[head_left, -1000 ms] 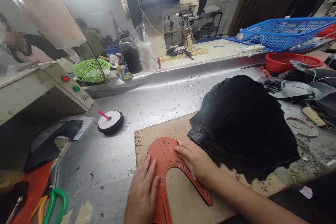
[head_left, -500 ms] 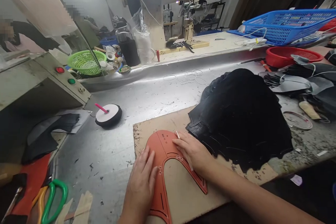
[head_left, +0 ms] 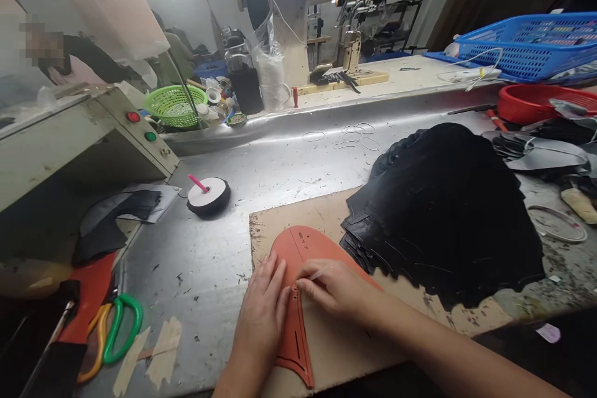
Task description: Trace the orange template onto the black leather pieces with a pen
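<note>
A red U-shaped template [head_left: 298, 247] lies flat on a brown board [head_left: 289, 219] at the near edge of the metal table. My left hand [head_left: 261, 317] rests flat on the template's left arm, fingers stretched out. My right hand [head_left: 333, 289] is pinched around a thin light stick, its tip down on the template's inner edge beside my left fingertips. A heap of black leather pieces [head_left: 443, 211] lies on the board just right of my right hand.
A tape roll with a pink pen [head_left: 208, 194] stands left of the board. Green-handled scissors [head_left: 114, 329] lie at near left. A sewing machine [head_left: 317, 12], green basket [head_left: 175, 106], blue basket [head_left: 532, 43] and red tray [head_left: 545, 102] line the back. A person sits far left.
My right hand has slid from the template's right arm leftward and nearer, to its inner edge next to my left hand. The camera view has shifted slightly.
</note>
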Demonstrator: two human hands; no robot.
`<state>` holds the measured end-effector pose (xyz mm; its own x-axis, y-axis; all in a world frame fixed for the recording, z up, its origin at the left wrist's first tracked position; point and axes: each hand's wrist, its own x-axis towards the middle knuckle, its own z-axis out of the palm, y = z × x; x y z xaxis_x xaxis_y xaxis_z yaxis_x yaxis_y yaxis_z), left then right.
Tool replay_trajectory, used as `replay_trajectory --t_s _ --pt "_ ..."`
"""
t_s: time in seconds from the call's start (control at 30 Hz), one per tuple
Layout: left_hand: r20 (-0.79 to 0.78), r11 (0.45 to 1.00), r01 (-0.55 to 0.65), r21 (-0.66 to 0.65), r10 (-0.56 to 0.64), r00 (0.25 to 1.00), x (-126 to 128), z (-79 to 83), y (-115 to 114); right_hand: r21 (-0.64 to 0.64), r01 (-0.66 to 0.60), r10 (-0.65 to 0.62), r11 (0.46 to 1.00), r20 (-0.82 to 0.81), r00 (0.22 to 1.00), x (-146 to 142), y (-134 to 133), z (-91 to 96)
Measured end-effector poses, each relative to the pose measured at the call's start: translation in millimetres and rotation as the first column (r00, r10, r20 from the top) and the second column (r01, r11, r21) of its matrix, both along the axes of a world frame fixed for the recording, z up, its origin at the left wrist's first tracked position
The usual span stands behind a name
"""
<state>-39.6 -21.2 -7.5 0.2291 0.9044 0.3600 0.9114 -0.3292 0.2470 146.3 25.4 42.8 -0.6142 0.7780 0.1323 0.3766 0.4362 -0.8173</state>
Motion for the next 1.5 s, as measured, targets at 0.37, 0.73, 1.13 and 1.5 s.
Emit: replay_trajectory --t_s 0.37,0.73,1.13,1.5 --pt "0.038 1.000 -0.010 -0.022 0.011 0.999 0 -1.1 -2 0.062 -0.024 0.020 0.998 0.067 0.998 -4 -1 -7.8" --pt "-0.005 1.000 -0.004 -0.017 0.004 1.000 0 3.0 1 0.012 0.036 -0.037 0.999 0.060 0.998 23 4 1.9" --pt "0.023 1.000 0.002 0.007 -0.002 1.000 -1 -1.1 4 0.086 0.141 -0.150 0.986 0.117 0.982 54 6 -5.5" --pt "0.033 1.000 -0.008 -0.029 0.009 0.999 -1 1.6 2 0.144 0.125 -0.147 0.982 0.148 0.978 47 11 -10.1"
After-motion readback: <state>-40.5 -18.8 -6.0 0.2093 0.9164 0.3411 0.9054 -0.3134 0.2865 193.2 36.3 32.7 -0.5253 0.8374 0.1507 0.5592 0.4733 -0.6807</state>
